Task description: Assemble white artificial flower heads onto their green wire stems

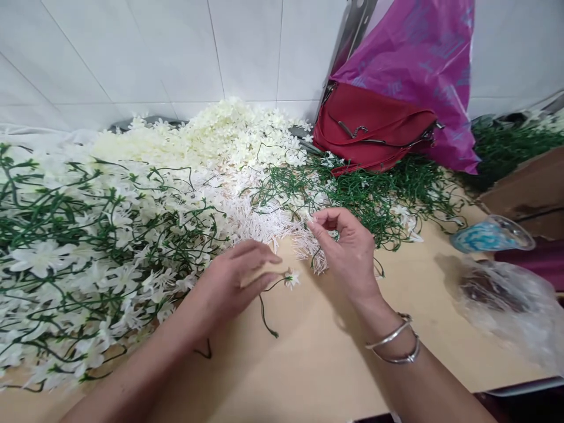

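Note:
My left hand point(242, 273) curves over the table with a green artificial flower stem point(268, 311) in its fingers. A small white flower head point(291, 278) tips one end of this stem, close to my thumb; the other end hangs bent below. Higher and to the right, my right hand point(346, 244) pinches a small white piece point(310, 218) between thumb and forefinger. The fingers partly hide that piece. Just beyond both hands spreads a heap of thin white strands point(251, 220). Loose green stems point(374, 197) lie past the right hand.
Assembled white flowers point(127, 258) pile up at left. Pale petals point(229, 132) are heaped against the tiled wall point(247, 47). A red handbag point(374, 126) and purple plastic bag point(423, 64) stand behind. At right are a blue-patterned cup point(491, 235), clear plastic bag point(515, 311) and cardboard point(524, 182).

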A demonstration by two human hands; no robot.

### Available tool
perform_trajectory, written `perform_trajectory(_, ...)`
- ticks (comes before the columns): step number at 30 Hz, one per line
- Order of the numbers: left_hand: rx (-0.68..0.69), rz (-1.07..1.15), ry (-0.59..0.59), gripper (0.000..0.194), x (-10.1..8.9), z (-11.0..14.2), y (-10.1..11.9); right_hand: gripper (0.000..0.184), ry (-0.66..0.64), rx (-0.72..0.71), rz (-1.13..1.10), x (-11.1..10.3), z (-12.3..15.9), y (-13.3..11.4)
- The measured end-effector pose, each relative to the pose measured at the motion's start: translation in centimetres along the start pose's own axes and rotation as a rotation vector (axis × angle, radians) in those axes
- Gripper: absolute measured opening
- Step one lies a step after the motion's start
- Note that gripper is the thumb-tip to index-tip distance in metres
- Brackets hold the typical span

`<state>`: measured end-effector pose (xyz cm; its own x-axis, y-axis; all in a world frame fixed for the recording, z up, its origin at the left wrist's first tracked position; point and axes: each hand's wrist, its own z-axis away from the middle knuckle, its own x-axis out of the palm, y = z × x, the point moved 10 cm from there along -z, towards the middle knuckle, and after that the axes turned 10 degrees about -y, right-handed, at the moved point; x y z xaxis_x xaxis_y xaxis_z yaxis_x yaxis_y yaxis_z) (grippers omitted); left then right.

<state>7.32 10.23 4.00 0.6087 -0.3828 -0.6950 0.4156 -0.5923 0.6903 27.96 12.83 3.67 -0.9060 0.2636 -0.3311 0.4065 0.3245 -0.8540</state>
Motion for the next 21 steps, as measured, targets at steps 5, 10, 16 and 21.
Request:
perform_trajectory(5,-0.094,-0.283,0.187,0.016,-1.9,-4.9,-1.2,0.012,-0.038,0.026,0.009,0.5,0.1,-0.1)
perform_trajectory(10,-0.135,-0.479,0.19,0.024,-1.0,-10.7,-3.8,0.011,-0.063,-0.045,0.082,0.5,0.0,-0.9)
perform_trajectory(16,-0.148,-0.463,0.192,0.015,-1.2,-12.2,-4.8,0.015,-0.09,-0.064,0.074,0.8,-0.2,-1.0)
perform_trajectory(21,-0.223,-0.271,0.279,0.009,-4.3,-10.0,-4.6,0.013,-0.083,-0.029,-0.015,0.6,-0.2,-1.1)
